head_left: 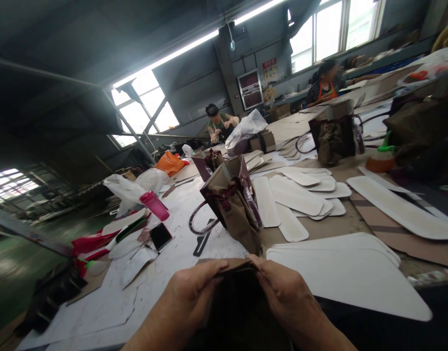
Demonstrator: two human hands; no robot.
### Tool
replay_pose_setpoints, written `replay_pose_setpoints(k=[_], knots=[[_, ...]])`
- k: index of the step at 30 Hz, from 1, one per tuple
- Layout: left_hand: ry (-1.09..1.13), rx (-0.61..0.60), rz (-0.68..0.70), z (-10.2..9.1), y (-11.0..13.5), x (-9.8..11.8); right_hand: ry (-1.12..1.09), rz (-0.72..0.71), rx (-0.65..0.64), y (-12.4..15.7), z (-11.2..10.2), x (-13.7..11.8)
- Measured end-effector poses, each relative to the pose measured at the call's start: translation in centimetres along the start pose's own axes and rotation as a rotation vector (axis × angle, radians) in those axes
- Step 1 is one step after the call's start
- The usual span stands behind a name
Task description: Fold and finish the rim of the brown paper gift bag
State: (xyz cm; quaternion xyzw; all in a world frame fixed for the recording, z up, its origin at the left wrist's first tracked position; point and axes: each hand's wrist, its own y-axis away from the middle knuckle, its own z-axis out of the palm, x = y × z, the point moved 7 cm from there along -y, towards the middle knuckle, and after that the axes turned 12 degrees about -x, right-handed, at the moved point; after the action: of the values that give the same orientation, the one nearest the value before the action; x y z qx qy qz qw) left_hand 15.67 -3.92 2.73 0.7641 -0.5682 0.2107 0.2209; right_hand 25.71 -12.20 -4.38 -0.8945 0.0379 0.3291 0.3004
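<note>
Both of my hands grip the upper edge of a dark brown bag piece [242, 307] at the bottom middle. My left hand [189, 297] is closed on its left side, thumb along the edge. My right hand [284, 287] closes on the right side, fingers partly hidden behind the rim. The inside of the piece is dark and hard to make out. Just beyond it stands a brown handbag [234, 204] with maroon trim and a round handle. To the right of my right hand lie large white panels [348, 273], stacked.
Smaller white panels [297, 195] lie farther back. A phone [161, 237], a pink bottle [154, 204] and plastic bags [126, 190] are on the left. More handbags [333, 134] stand at right, beside a glue bottle [380, 158]. Two people [219, 124] sit across the table.
</note>
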Motion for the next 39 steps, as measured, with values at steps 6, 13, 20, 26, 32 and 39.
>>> replay_pose_setpoints(k=[6,13,20,26,32,39], knots=[[-0.003,0.024,-0.004,0.1,-0.2,0.6,0.041,0.030,0.001,0.1,-0.1,0.2],[0.017,0.014,-0.004,0.3,-0.4,0.6,0.139,-0.027,0.077,0.3,-0.8,-0.4],[0.038,0.008,-0.052,0.4,-0.5,0.5,0.204,-0.050,0.119,0.3,-0.7,-0.4],[-0.058,0.001,-0.066,0.8,-0.4,0.4,0.134,-0.122,0.193,0.1,-1.1,-0.9],[-0.035,-0.014,-0.036,1.0,-0.3,0.4,0.131,-0.254,0.221,0.6,-1.3,-2.2],[-0.026,-0.025,-0.067,-0.3,0.0,0.0,0.105,-0.275,0.102,0.6,-1.1,-3.5]])
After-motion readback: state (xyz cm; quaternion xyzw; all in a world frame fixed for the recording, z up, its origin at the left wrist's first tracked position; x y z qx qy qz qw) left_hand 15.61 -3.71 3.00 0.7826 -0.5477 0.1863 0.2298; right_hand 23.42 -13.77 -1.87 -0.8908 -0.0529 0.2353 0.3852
